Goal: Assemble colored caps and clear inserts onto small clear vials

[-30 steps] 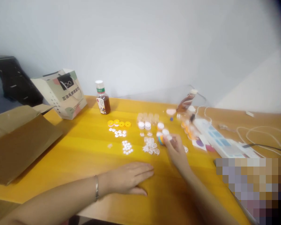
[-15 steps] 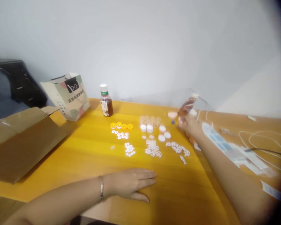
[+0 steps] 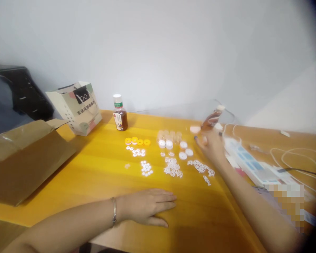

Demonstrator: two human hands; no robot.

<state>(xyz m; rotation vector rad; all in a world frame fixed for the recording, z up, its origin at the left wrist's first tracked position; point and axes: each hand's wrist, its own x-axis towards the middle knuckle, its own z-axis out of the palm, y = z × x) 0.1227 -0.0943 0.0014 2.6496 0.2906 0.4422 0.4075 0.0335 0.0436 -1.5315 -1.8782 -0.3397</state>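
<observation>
Across the yellow wooden worktop (image 3: 94, 182), the open left hand (image 3: 150, 206) lies flat, while the blurred right hand (image 3: 213, 146), its grip impossible to tell, seems mid-reach beside a small round blue piece (image 3: 195, 138), likely calling for a careful pinch.

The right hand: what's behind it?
Beyond the right hand, a brownish bottle shows its upper part and pale cap. Whatever the hand covers, bottle's base included, can't be seen.

Blurry right grip (image 3: 212, 144), hold unclear
</observation>
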